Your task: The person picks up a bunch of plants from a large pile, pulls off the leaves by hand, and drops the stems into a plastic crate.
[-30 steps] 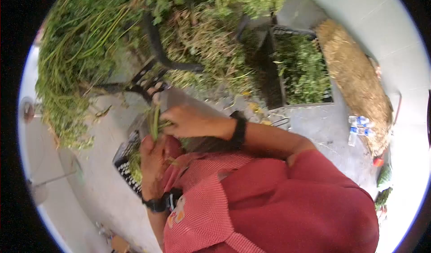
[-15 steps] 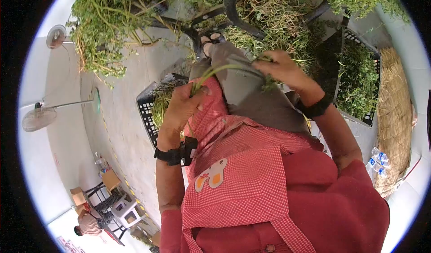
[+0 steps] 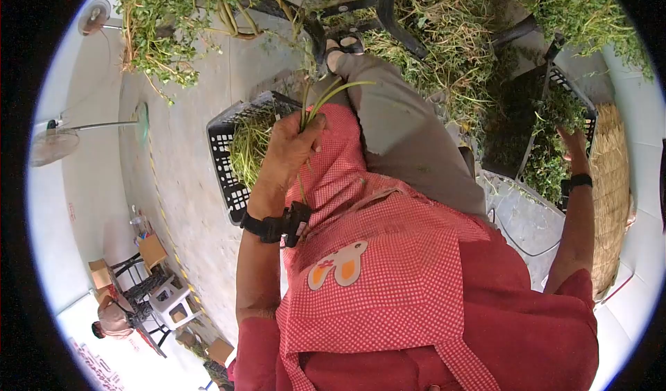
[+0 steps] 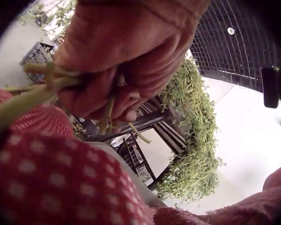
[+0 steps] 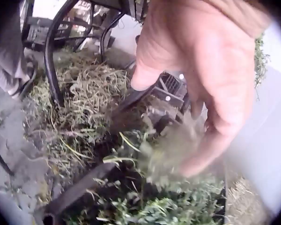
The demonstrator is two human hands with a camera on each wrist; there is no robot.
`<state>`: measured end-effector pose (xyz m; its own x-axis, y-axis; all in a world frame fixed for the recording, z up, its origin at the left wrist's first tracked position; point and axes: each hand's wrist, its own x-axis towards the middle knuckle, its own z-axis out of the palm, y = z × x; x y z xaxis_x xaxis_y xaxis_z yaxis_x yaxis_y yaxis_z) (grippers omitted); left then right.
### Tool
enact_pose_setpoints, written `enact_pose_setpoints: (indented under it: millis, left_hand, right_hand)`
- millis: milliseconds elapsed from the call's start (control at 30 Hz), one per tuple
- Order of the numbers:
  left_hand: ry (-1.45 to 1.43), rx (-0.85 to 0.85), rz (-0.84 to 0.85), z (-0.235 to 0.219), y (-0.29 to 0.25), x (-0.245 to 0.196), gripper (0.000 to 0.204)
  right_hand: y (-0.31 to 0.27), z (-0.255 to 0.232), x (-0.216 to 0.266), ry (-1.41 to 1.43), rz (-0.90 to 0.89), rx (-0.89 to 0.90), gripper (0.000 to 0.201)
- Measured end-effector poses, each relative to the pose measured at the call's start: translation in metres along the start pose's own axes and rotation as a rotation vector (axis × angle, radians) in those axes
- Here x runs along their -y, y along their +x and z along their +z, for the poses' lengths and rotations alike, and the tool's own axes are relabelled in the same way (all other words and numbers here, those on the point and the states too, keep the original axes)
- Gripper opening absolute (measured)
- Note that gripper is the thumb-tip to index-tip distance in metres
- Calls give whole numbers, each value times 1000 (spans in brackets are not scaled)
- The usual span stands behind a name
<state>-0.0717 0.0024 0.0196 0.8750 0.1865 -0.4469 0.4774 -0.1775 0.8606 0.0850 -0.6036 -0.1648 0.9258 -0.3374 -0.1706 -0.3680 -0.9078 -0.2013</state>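
Note:
My left hand (image 3: 284, 151) grips a few long green stems (image 3: 336, 92) that stick out past the thumb, above the lap. In the left wrist view, the fingers curl round these stems (image 4: 23, 105), and short cut ends show below. My right hand (image 3: 574, 145) reaches out over a black crate holding leafy green sprigs (image 3: 548, 158). Seen from the right wrist, its thumb and fingers (image 5: 215, 145) are spread apart, with blurred leafy bits (image 5: 166, 150) just under them, above the greens.
Beside my left leg stands a black crate (image 3: 220, 162) of pale stems. Heaps of greens (image 3: 187, 16) lie at the front left, with discarded stems (image 3: 451, 51) on the floor near black table legs (image 3: 395, 23). A rolled straw mat (image 3: 610, 197) lies far right. Behind, a person (image 3: 114, 318) sits.
The hands, together at first over the stems, have parted. My right hand has swung right to the leafy crate and its fingers have spread; my left hand still holds stems.

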Motion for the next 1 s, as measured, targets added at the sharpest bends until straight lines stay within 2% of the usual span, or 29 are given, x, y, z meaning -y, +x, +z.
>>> enact_pose_setpoints:
  millis: [133,167,200,233,300,333,367,400,433,467,533,633,667,700,767,833,900,967,1000]
  left_hand:
    - [170,87,15,-1,-3,-7,19]
    - [223,185,10,-1,-5,-6,19]
    - [277,281,7,-2,-7,-6,19]
    - [278,279,4,0,-8,-9,19]
    - [175,118,-12,5,-12,-15,18]
    - [175,118,-12,3,-10,-13,18]
    - [54,53,-20,-1,-8,-8,18]
    - [-68,-12,-27,-5,-6,-4,19]
    - [-68,-11,-23,-10,-4,-2,19]
    - [-112,-16,-25,-14,-4,0,20]
    - [-159,-22,-36,-27,-7,8,21]
    - [-258,-25,-41,-51,-6,22,23]
    - [-321,-65,11,-61,-6,27,25]
    - [-383,-107,69,-72,-6,31,27]
    - [-327,-144,69,-96,-10,33,30]
    - [-344,-224,107,-112,-10,38,35]
    - [-289,-221,101,-128,-7,50,34]
    - [-44,-328,77,-139,-4,58,33]
    - [26,-327,63,-149,-1,67,35]
  right_hand:
    - [-14,-11,-14,133,122,196,74]
    - [-12,-1,-9,130,123,199,74]
    - [-9,19,2,67,-103,184,57]
    - [-10,33,16,4,-330,169,41]
    - [-54,31,97,910,-236,214,26]
    - [-87,14,150,817,-433,157,23]
    - [-117,-6,199,718,-623,101,22]
    - [-132,-13,230,704,-722,116,23]
    - [-140,-20,252,690,-826,125,24]
    - [-146,-26,271,688,-829,120,24]
    - [-161,-32,298,452,-949,152,30]
    - [-179,-26,318,490,-1033,96,37]
    - [-185,-26,323,473,-1025,198,39]
    - [-191,-23,326,471,-1032,202,39]
    - [-201,-17,330,311,-1097,80,39]
    - [-201,-23,329,304,-1057,128,40]
    - [-197,-26,327,299,-1008,165,41]
    - [-194,-23,324,348,-1049,184,41]
    - [-193,-21,323,346,-1044,184,41]
